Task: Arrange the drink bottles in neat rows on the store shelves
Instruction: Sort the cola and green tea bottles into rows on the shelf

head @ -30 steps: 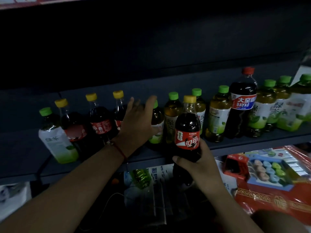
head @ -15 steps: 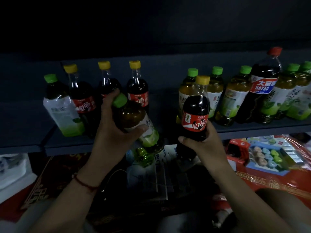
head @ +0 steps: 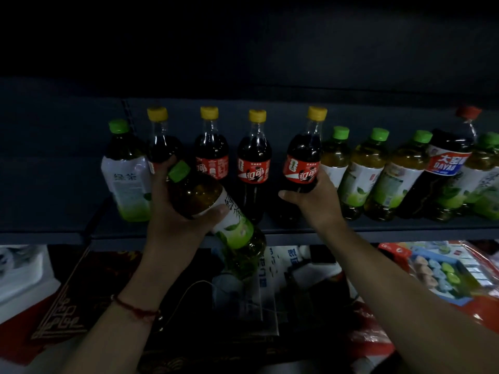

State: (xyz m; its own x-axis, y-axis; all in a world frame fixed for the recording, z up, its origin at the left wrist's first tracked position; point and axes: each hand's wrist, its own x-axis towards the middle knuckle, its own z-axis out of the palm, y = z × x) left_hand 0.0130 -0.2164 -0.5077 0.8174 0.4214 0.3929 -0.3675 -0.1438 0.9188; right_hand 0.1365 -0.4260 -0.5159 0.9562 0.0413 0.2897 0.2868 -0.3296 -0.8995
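A cola bottle (head: 302,163) is grasped upright on the shelf (head: 405,228) by the right hand (head: 316,201), joining three colas, while a tilted green tea bottle (head: 216,211), off its front edge, is gripped by the left hand (head: 175,220), unplaced.

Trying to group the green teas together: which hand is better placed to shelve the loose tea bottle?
Left, probably: the left hand already grips the tilted green tea bottle off the shelf. The right hand grips a cola bottle.
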